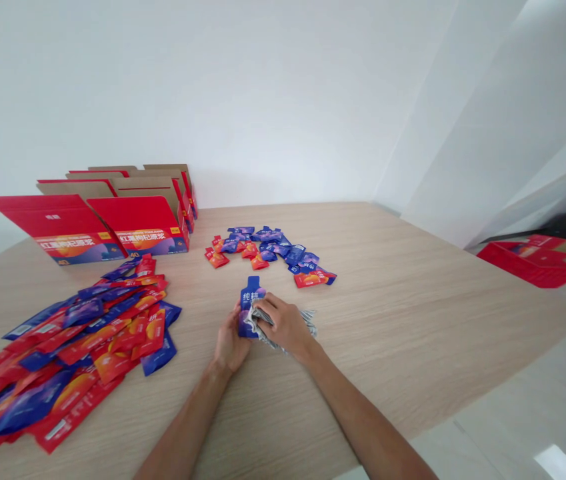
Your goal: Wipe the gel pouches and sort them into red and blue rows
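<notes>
A blue drink pouch (pixel 251 293) with white lettering stands upright just above the table, its narrow neck pointing away from me. My left hand (pixel 231 340) grips its left edge and lower part. A grey-and-white striped cloth (pixel 307 321) is bunched in my right hand (pixel 283 325), whose fingers press it against the front of the pouch. The cloth and fingers hide the pouch's lower right part. To the left lies a large heap of red and blue pouches (pixel 113 327). A smaller scattered group of red and blue pouches (pixel 267 247) lies beyond my hands.
Several open red and blue cartons (pixel 147 227) stand in a row at the back left, flaps up. A white wall (pixel 283 100) runs behind the wooden table (pixel 387 300). Off the table's right edge is a red box (pixel 527 263) with red packaging inside.
</notes>
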Tool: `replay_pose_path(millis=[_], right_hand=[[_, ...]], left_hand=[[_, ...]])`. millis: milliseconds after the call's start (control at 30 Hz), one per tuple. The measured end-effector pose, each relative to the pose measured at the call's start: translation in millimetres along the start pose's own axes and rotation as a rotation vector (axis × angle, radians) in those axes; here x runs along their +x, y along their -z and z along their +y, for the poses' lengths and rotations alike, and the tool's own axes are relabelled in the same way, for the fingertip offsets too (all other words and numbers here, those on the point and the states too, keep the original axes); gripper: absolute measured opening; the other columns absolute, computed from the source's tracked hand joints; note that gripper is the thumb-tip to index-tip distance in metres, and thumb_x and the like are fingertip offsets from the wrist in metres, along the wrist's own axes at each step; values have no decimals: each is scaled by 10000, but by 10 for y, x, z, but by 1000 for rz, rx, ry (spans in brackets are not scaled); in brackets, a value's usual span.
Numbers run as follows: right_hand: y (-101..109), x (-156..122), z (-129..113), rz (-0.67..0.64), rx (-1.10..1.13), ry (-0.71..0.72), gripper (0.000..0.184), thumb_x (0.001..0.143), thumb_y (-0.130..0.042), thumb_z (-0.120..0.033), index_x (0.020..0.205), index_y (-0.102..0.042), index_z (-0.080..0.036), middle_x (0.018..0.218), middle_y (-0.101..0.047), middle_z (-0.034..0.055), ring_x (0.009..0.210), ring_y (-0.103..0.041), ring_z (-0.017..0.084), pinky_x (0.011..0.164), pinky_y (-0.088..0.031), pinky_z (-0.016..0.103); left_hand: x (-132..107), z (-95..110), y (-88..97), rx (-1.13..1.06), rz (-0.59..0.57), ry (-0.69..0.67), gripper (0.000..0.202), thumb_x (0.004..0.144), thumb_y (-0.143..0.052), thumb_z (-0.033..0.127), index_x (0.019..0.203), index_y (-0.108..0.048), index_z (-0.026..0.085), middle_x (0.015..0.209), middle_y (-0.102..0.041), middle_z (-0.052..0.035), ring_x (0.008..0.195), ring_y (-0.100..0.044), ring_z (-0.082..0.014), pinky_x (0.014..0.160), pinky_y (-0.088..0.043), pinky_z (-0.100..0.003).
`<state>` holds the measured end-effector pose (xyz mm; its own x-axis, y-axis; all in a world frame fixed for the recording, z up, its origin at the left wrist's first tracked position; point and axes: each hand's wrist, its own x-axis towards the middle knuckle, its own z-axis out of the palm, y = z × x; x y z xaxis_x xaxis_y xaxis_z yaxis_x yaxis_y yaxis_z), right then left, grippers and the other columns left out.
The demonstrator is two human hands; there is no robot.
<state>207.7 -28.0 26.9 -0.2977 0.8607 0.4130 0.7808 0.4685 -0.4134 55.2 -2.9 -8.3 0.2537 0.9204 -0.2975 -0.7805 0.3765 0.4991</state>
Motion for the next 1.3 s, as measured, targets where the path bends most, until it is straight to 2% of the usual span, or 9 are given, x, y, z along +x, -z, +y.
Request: replay_pose_path(millis=[133,400,567,667,733,933,1033,1133,1300], right_hand=[[-74,18,12,-50,-52,-79,252,968,-616,-212,1210,-657,-270,1187,-673,42,1064,-667,204,819,-513,260],[79,39,170,175,-103,-324,246,996,-551,-191,1222,-637,-238,1170,-663,62,1044,-661,207,817,-501,265],[-54,12,19,14,-54,-146,244,964,-611,-207,1199,-656,-255,1175,-666,50,1047,-660,203,821,-504,264],[-194,-9,-106,-124,-37,-7,238,946,-650,-228,1180,-661,-271,1170,-670,33,1030,-661,198,801,-503,263],[-227,-12,-137,-144,-46,9,230,952,-645,-235,1178,-658,-274,1166,-668,31,1020,-662,197,774,-500,261],[-9,32,68,79,-89,-250,244,992,-563,-197,1218,-637,-252,1177,-659,65,1038,-661,208,791,-499,272],[45,39,135,115,-110,-307,254,998,-554,-203,1237,-628,-250,1187,-658,66,1020,-668,209,773,-497,272],[-40,21,67,39,-84,-207,228,992,-579,-220,1208,-639,-256,1154,-670,55,1011,-673,201,776,-492,261],[-262,-34,-179,-156,-36,39,224,961,-638,-238,1183,-653,-264,1158,-675,38,1002,-675,201,767,-501,265]], left_hand=[[5,-47,-14,-1,-10,35,198,997,-556,207,972,-736,129,820,-736,-27,658,-648,-118,673,-544,-232],[-156,-281,-76,87,-172,107,339,967,-611,138,1289,-695,201,1026,-771,-36,809,-687,-136,816,-541,-238],[-83,-155,-39,15,-48,50,310,998,-540,140,1259,-704,180,878,-759,-9,723,-672,-123,766,-545,-222],[-32,-4,12,24,0,84,264,1007,-544,198,1190,-718,123,850,-752,-43,719,-687,-146,740,-557,-242],[-26,49,35,47,0,111,263,1006,-545,206,1182,-716,112,822,-742,-46,701,-687,-155,718,-558,-253],[-70,-130,28,61,-93,163,367,984,-541,112,1316,-675,195,937,-768,-23,719,-677,-132,797,-539,-250],[-86,-210,5,49,-122,164,354,983,-562,126,1308,-680,203,971,-771,-29,748,-681,-133,811,-534,-248],[-72,-163,5,41,-80,109,302,986,-553,129,1245,-698,184,912,-762,-18,723,-680,-127,756,-543,-233],[20,97,125,106,77,52,168,984,-582,219,1020,-718,128,768,-733,-37,612,-678,-150,616,-554,-244]])
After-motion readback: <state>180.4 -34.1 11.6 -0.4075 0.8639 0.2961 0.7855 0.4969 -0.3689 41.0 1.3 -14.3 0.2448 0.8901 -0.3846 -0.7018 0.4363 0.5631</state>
